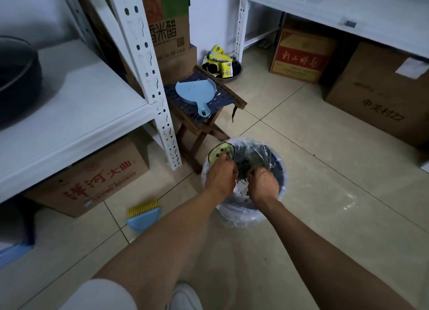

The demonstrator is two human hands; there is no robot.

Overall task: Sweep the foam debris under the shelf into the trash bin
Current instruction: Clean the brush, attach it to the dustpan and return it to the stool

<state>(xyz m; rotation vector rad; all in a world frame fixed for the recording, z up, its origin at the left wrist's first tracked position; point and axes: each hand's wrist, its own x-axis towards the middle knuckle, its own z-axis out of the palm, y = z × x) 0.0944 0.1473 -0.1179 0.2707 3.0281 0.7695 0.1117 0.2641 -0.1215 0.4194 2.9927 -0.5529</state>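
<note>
Both hands are held over the trash bin [243, 182], a round bin lined with clear plastic that stands on the tiled floor [325, 205] just beside the foot of the white shelf [148, 77]. The left hand [220, 174] is seen with fingers curled, at the bin's left rim, next to a green-and-black tag; whether anything is pinched in it cannot be told. The right hand [263, 182] is curled likewise, close beside the left, over the middle of the bin. White foam debris [241, 189] is seen inside the bin, directly below and between the two hands. A blue brush [144, 214] with yellow bristles is left lying on the floor near the shelf, well apart from the hands. A blue dustpan [197, 94] is rested on a small folding stool [209, 115] behind the bin.
</note>
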